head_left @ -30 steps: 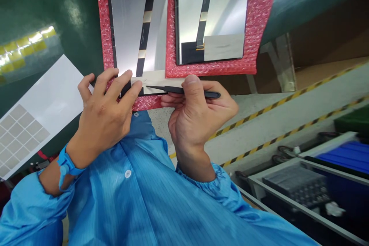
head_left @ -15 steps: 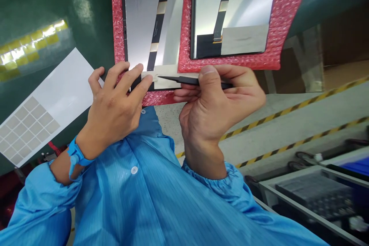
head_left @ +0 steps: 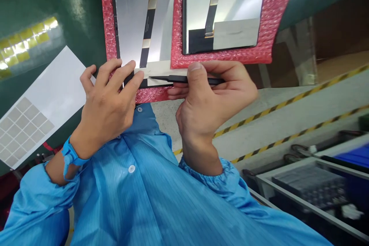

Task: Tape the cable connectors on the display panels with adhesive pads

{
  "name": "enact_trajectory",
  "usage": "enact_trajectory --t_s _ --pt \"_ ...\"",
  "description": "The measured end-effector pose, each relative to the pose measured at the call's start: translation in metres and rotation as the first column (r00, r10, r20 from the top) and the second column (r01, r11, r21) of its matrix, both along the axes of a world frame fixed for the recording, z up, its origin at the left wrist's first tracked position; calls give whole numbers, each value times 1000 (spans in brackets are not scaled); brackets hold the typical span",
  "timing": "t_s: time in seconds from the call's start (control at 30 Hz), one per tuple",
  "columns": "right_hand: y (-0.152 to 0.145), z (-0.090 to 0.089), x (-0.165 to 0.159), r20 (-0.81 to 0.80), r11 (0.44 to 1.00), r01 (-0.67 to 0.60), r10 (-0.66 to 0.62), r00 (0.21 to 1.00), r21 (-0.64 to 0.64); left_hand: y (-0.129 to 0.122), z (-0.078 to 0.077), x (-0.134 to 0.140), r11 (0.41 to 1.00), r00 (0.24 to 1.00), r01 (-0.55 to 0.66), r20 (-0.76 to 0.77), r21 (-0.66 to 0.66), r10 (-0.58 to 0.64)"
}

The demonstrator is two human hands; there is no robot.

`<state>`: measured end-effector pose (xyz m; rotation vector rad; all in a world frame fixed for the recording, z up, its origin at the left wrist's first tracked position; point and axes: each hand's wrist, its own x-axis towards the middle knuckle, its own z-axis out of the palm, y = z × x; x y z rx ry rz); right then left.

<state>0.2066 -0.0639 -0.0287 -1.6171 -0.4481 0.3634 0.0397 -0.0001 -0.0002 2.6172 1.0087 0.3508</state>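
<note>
My left hand (head_left: 108, 98) has its fingers spread, with the fingertips at the lower left corner of a silvery display panel (head_left: 129, 19). My right hand (head_left: 209, 103) grips a pair of black tweezers (head_left: 180, 78) between thumb and fingers. Their thin tip points left, just beside my left index finger, over a small pale grey square patch (head_left: 141, 73) near the panel's lower edge. A larger pale strip (head_left: 161, 67) lies to the right of that patch. A dark flat cable (head_left: 148, 25) runs up the panel's back.
A second panel (head_left: 236, 4) lies to the right on red bubble wrap (head_left: 266, 42). Left on the green table (head_left: 89, 19) are a white sheet of grey square stickers (head_left: 62, 80) and a strip of yellow squares (head_left: 29, 42). An open-framed cart (head_left: 305, 184) stands lower right.
The whole view has shifted, so everything appears slightly farther left and up. The small grey patch by the tweezer tip looks flatter; it was crinkled before. Both hands keep nearly the same pose.
</note>
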Motion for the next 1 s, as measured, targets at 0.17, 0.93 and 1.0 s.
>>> enact_trajectory --t_s 0.17,0.93,1.0 --pt "5 1 -2 -37 1000 -17 18 999 19 -2 2 3 999 999 -33 12 -11 33" --pt "7 6 9 -129 999 47 -45 991 12 16 -2 33 980 997 2 76 198 -18" --pt "6 4 8 -124 999 39 -38 992 3 16 -3 34 966 997 50 46 255 -64"
